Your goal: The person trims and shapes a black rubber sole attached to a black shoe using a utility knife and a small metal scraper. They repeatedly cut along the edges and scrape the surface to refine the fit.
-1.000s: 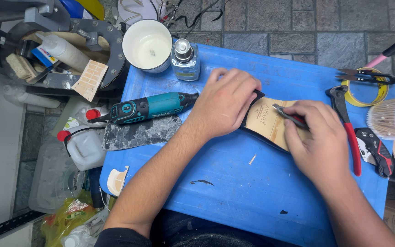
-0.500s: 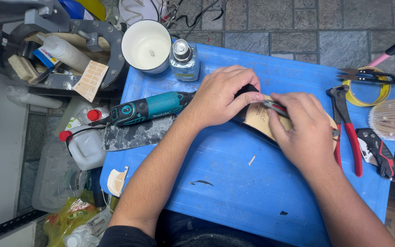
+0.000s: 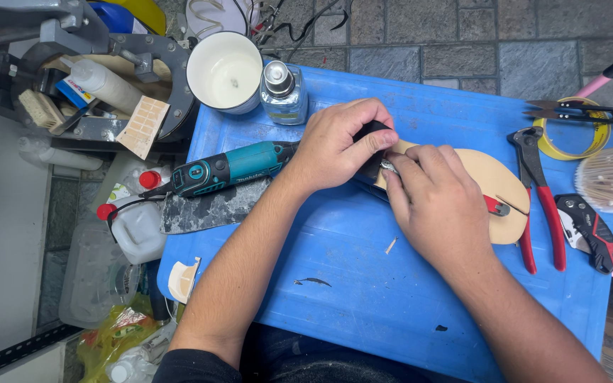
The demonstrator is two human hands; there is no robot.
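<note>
Pinning a tan oval leather piece [image 3: 494, 186] near the blue tabletop's [image 3: 363, 298] far edge.
My left hand [image 3: 338, 145] clamps its dark end; my right hand [image 3: 438, 206] pinches a small metal tool [image 3: 389, 167] there.

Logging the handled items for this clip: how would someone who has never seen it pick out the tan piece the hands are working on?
Start at the blue table top. Right of its middle, the left hand and right hand meet over a flat tan sole-shaped piece, which has a rounded end toward the red-handled pliers. It is the only pale, flat, leather-like sheet there; its neighbours are tools.
</note>
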